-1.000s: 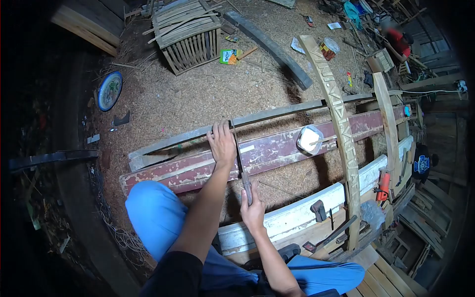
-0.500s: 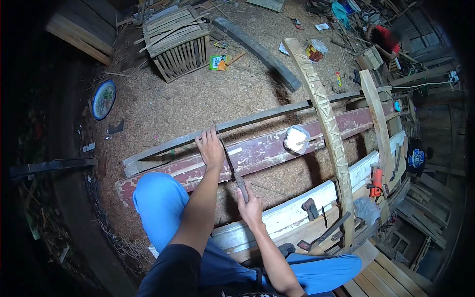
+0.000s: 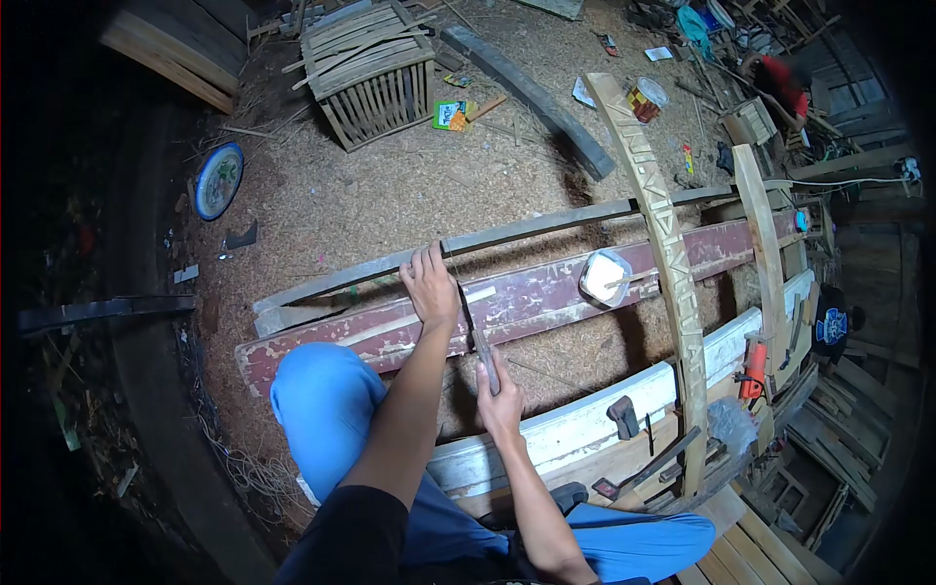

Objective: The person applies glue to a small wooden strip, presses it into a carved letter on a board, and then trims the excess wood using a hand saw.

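Head view: your right hand (image 3: 501,402) wraps tight round handle of long thin tool (image 3: 479,341), bit farther forward than half second ago. So tool crosses over red plank (image 3: 531,291), tip beside left hand (image 3: 430,290). Left fingers lie over grey bar (image 3: 536,225); can't tell if gripping.

A: State the change in the right hand (image 3: 500,401).
B: Position advanced. It is slightly nearer the red plank (image 3: 546,286) than one second ago.
A: Bladed tool (image 3: 467,307)?
B: Angle altered. It slants more across the view than one second ago, but less than half a second ago.
A: Left knee (image 3: 327,409)?
B: Displaced toward the left forearm (image 3: 409,409) since one second ago. More of the red plank's left end is exposed.
A: Background person (image 3: 783,90)?
B: Head lowered and shifted right, compared with one second ago.
A: Camera view?
B: Swung since half a second ago; the scene sits further right.
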Demonstrator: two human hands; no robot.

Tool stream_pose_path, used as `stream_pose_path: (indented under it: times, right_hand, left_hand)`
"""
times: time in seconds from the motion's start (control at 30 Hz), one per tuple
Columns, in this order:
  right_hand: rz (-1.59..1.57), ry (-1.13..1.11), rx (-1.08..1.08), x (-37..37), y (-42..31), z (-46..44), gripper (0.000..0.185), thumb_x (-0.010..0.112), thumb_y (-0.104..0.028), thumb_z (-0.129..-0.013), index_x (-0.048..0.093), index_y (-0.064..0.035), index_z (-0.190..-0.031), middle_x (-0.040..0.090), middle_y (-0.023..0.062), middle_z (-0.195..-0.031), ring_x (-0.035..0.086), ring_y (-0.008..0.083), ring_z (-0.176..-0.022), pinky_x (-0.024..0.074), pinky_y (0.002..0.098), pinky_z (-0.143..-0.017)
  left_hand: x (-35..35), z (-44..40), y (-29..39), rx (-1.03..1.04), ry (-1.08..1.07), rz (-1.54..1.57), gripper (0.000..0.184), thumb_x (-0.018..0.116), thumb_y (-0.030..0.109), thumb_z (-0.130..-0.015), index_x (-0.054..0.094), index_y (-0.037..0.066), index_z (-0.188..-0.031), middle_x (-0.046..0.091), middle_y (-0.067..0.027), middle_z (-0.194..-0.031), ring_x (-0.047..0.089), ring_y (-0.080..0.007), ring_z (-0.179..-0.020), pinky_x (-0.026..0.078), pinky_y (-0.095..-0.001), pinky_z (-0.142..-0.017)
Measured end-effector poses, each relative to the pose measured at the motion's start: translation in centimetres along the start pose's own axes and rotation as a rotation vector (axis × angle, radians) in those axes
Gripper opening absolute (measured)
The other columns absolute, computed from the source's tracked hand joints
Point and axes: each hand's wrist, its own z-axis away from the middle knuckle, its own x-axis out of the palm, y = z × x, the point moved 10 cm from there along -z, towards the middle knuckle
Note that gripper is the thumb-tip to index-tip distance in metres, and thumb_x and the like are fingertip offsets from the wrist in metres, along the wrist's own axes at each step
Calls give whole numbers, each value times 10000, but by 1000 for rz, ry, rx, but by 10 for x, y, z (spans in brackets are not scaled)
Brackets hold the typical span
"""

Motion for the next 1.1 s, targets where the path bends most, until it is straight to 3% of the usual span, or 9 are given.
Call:
stream_pose_path:
  times: [0.1,0.23,0.27,0.4,0.47,0.57,0.7,0.9,1.1]
  right_hand:
    - [19,4,-40,1,6,0,442,602,-380,-1004,598,-183,-1399,651,315,-733,671,506,-748,532,533,-648]
    - [-43,32,-92,-14,17,28,456,643,-311,-989,593,-103,-1392,685,304,-818,692,481,-778,550,513,-660]
    - [-4,-5,-18,-13,29,33,460,656,-286,-982,593,-67,-1381,697,296,-858,699,473,-788,557,498,-666]
    - [37,-13,-19,-7,13,15,452,654,-292,-982,596,-102,-1389,699,299,-877,698,475,-796,557,501,-674]
    - [147,-146,92,2,6,-1,453,645,-303,-987,590,-141,-1406,701,303,-902,692,484,-810,557,510,-690]
    - [84,-91,-3,-3,9,2,459,625,-319,-996,572,-176,-1429,697,305,-879,683,497,-806,548,531,-690]
    - [-22,1,-88,-13,17,26,466,612,-325,-1004,555,-174,-1442,691,312,-869,680,499,-817,543,533,-692]
    - [68,-103,37,4,2,-5,473,615,-312,-1006,549,-143,-1442,688,323,-906,683,492,-849,547,521,-710]
    - [8,-19,-88,-3,4,8,472,623,-309,-1002,554,-138,-1437,693,301,-844,683,500,-818,547,527,-701]
  left_hand:
    - [-5,0,-6,-70,-2,-15,582,651,120,-833,501,102,-1396,587,-55,-1275,468,-221,-1314,292,-473,-1131]
    - [-3,-1,-5,-59,-3,17,563,628,82,-855,497,106,-1402,593,-59,-1273,481,-225,-1295,283,-481,-1125]
    - [-2,1,-4,-60,-7,18,563,628,82,-855,497,106,-1402,593,-59,-1273,481,-225,-1295,283,-481,-1125]
    - [-3,-1,0,-9,16,32,540,625,91,-862,507,104,-1388,600,-62,-1255,492,-237,-1276,288,-484,-1119]
    - [-3,0,0,-1,18,36,530,624,93,-864,513,104,-1382,603,-64,-1250,497,-240,-1268,290,-486,-1117]
    - [-8,0,-1,-51,6,11,480,608,149,-894,521,107,-1365,603,-57,-1233,492,-230,-1265,299,-471,-1117]
    - [-11,-2,1,-20,27,42,481,611,114,-876,532,94,-1350,608,-72,-1233,502,-241,-1255,308,-472,-1100]
    - [-8,-1,3,9,2,40,477,613,94,-865,539,82,-1336,608,-82,-1245,508,-247,-1251,318,-467,-1079]
    - [-8,-2,3,-9,-25,39,472,611,88,-858,548,93,-1326,609,-76,-1232,511,-247,-1241,318,-470,-1076]
